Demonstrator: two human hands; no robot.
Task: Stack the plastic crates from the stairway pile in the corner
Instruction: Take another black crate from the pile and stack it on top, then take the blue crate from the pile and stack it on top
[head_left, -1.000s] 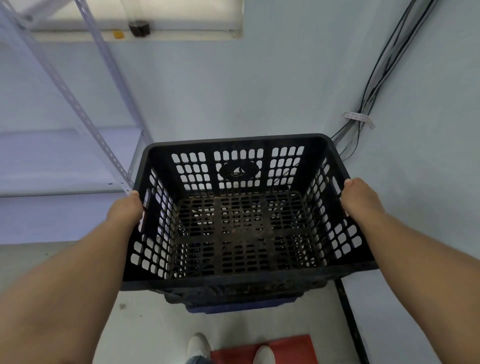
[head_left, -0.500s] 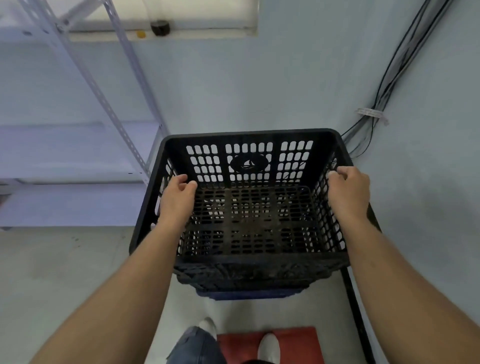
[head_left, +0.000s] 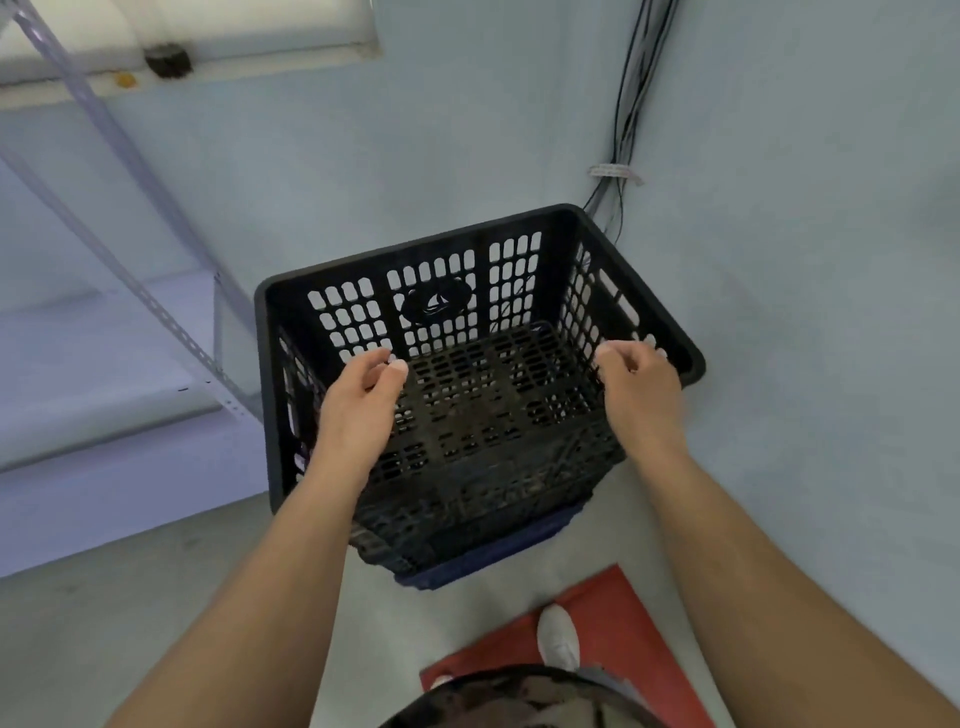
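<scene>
Grey slotted shelf upright (head_left: 130, 291) is slanting at far left. My left hand (head_left: 361, 400) is hovering inside the black crate (head_left: 415, 260), fingers loosely curled, holding nothing. That crate is sitting nested on a blue crate (head_left: 483, 564) in the corner. My right hand (head_left: 641, 387) is hanging loosely curled beside its right wall, gripping nothing. Black cables (head_left: 631, 104) are running down the corner.

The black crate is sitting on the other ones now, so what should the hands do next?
Probably pull both hands back and go for another crate. The black crate looks set on the stack in the corner, with a blue crate at the bottom. The left hand and right hand hover over it with loosely curled fingers and appear to hold nothing.
</scene>
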